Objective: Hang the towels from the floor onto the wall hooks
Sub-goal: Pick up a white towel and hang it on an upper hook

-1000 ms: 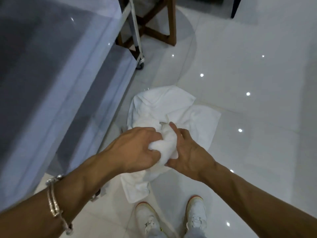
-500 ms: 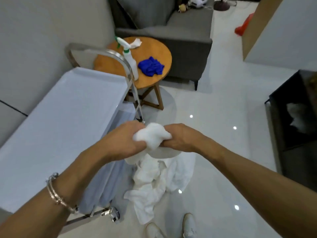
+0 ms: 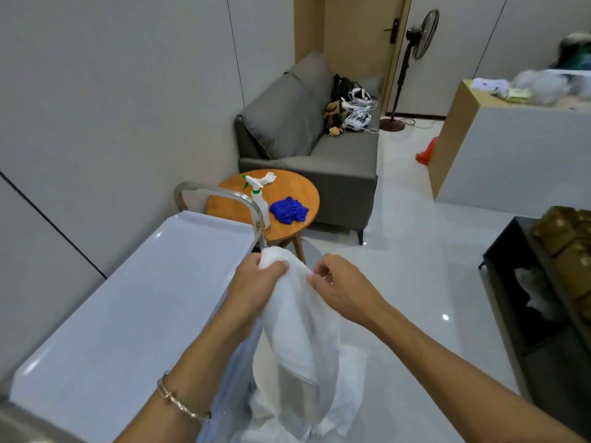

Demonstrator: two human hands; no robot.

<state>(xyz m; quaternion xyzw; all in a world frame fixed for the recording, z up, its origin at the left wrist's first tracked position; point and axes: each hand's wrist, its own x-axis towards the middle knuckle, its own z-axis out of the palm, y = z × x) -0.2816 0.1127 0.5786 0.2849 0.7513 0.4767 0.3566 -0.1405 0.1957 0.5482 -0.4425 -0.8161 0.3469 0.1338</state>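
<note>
The left grip (image 3: 256,282) clenched the white towel's (image 3: 297,346) bunched top and the right grip (image 3: 339,282) pinched a fold beside it; hanging near, it looked soft, light, limp, best held along an edge.

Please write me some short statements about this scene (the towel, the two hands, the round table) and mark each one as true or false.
1. The left hand grips the bunched top of the towel. True.
2. The towel lies flat on the floor. False: it is lifted and hangs down from the hands.
3. A blue cloth lies on the table. True.
4. The spray bottle lies on its side. False: it stands upright on the table, beside the blue cloth.
5. The right hand is away from the towel. False: its fingers pinch the towel's edge.
</note>
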